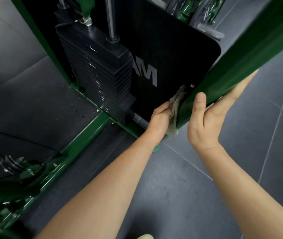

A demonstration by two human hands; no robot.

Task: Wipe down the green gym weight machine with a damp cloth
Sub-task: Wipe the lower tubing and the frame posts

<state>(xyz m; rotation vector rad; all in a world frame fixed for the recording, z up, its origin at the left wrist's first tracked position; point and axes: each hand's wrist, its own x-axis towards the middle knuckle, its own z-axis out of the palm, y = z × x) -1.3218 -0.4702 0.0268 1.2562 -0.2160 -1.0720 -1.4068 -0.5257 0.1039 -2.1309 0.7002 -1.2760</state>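
Observation:
A green upright post [237, 56] of the weight machine slants from the top right down to the middle of the view. My right hand [206, 118] grips this post near its lower part, thumb on the near face and fingers wrapped behind. My left hand [159, 118] presses a crumpled grey-beige cloth [175, 114] against the left side of the same post, low down. Part of the cloth hangs below the hand. Behind the post stand the black shield panel [171, 49] with pale lettering and the black weight stack [102, 75].
Green base rails [85, 135] of the machine run across the dark floor to the lower left, with a pulley and cable fittings [14, 164] there. Grey floor tiles [240, 161] lie to the right. More green equipment [197, 9] stands at the top.

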